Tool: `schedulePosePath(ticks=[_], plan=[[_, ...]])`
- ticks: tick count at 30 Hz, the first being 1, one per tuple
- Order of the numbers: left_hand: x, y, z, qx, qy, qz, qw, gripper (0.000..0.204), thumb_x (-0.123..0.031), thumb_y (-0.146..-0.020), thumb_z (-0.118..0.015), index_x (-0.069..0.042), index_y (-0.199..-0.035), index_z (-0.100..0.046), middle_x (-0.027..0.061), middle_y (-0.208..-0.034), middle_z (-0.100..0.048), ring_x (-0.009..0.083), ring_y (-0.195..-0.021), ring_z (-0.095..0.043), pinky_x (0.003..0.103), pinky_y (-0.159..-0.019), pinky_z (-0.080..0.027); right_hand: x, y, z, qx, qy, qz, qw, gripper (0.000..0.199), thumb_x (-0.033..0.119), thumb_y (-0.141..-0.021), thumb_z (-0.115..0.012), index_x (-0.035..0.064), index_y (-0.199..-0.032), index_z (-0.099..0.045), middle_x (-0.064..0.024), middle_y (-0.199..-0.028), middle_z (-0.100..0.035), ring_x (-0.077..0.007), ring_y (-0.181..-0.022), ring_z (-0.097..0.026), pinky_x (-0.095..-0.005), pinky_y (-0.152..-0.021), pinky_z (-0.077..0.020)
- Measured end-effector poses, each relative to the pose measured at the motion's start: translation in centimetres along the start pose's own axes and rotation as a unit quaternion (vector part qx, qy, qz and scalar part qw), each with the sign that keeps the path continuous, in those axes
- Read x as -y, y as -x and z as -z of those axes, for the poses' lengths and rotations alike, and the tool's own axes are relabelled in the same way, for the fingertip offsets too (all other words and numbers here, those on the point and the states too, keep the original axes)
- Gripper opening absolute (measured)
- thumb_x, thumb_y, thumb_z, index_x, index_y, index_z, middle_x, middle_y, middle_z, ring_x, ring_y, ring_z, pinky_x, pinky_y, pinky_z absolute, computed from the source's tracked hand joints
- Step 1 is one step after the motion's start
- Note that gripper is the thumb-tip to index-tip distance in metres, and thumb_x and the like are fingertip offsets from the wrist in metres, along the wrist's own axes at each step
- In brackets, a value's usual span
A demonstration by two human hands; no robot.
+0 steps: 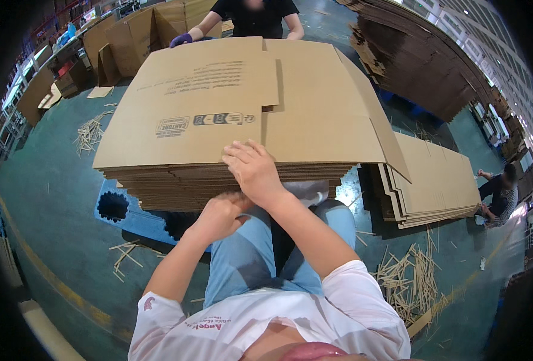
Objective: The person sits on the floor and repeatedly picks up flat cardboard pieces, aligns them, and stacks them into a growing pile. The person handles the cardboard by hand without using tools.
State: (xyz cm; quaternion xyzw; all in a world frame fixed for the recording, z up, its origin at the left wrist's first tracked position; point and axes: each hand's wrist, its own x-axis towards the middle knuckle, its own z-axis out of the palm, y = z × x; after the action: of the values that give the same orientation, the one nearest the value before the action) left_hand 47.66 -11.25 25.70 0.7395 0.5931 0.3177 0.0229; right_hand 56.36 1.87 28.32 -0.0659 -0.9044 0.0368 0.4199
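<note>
A thick stack of flat brown cardboard cartons (200,141) lies in front of me, its layered near edge facing my knees. My right hand (254,171) rests on the near edge of the top carton, its fingers stretched out flat. Just below it and to the left is my left hand (218,218), close to the layered edge. The left fingertips are blurred and bent toward the right wrist, so I cannot make out whether they hold anything. The top carton has dark print and a notched flap seam near the middle.
A blue plastic pallet (137,213) sits under the stack. Across it stands a person with a purple glove (181,40). More flat cartons (432,177) lean at the right, near another crouching person (502,195). Thin cardboard strips (411,277) litter the green floor.
</note>
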Motion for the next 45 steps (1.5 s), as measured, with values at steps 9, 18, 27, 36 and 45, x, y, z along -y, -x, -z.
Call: schedulePosePath(ticks=[9, 18, 27, 36, 45], plan=[[5.0, -10.8, 4.0, -0.013, -0.024, -0.027, 0.999, 0.026, -0.007, -0.078, -0.058, -0.007, -0.103, -0.062, 0.013, -0.12, -0.054, 0.029, -0.116, -0.048, 0.039, -0.096, -0.039, -2.2, -1.3, 6.6, 0.071, -0.32, -0.187, 0.926, 0.01, 0.003, -0.079, -0.061, 0.0062, -0.087, -0.065, -0.0082, -0.085, -0.064, -0.0194, -0.086, -0.061, -0.0333, -0.08, -0.0472], [5.7, -12.1, 3.0, 0.021, -0.037, -0.069, 0.997, 0.035, -0.028, -0.07, -0.069, -0.008, -0.098, -0.063, 0.0091, -0.122, -0.054, 0.0274, -0.119, -0.046, 0.038, -0.096, -0.04, -12.6, -6.3, 29.1, -0.431, -0.001, -0.193, 0.881, 0.046, 0.022, -0.087, -0.054, -0.0035, -0.125, -0.046, -0.0155, -0.121, -0.054, -0.0198, -0.113, -0.051, -0.0309, -0.099, -0.0371], [8.1, -9.9, 3.3, 0.032, -0.072, -0.083, 0.993, 0.038, -0.032, -0.073, -0.067, -0.008, -0.102, -0.061, 0.0102, -0.124, -0.051, 0.0302, -0.119, -0.045, 0.039, -0.096, -0.039, -29.6, 22.1, 20.6, -0.483, -0.378, -0.672, 0.415, 0.049, 0.03, -0.079, -0.064, 0.0037, -0.119, -0.051, -0.0125, -0.116, -0.054, -0.027, -0.094, -0.055, -0.0389, -0.081, -0.0475], [8.3, -9.6, 2.2, 0.008, -0.037, -0.059, 0.998, 0.037, -0.02, -0.07, -0.071, -0.007, -0.103, -0.061, 0.0093, -0.125, -0.052, 0.0293, -0.12, -0.045, 0.04, -0.099, -0.037, -19.4, 1.4, 26.4, -0.37, -0.258, -0.315, 0.835, 0.04, -0.007, -0.071, -0.057, -0.0017, -0.11, -0.052, -0.0118, -0.108, -0.056, -0.0243, -0.097, -0.056, -0.0359, -0.082, -0.0481], [7.8, -10.3, 2.3, -0.049, -0.007, -0.04, 0.998, 0.036, -0.023, -0.067, -0.073, -0.007, -0.097, -0.062, 0.0088, -0.117, -0.057, 0.0268, -0.111, -0.052, 0.039, -0.094, -0.042, -9.5, -1.4, 9.7, 0.231, 0.198, 0.012, 0.952, 0.046, -0.003, -0.06, -0.061, 0.0058, -0.105, -0.058, -0.0154, -0.11, -0.056, -0.0324, -0.097, -0.056, -0.0374, -0.08, -0.0477]])
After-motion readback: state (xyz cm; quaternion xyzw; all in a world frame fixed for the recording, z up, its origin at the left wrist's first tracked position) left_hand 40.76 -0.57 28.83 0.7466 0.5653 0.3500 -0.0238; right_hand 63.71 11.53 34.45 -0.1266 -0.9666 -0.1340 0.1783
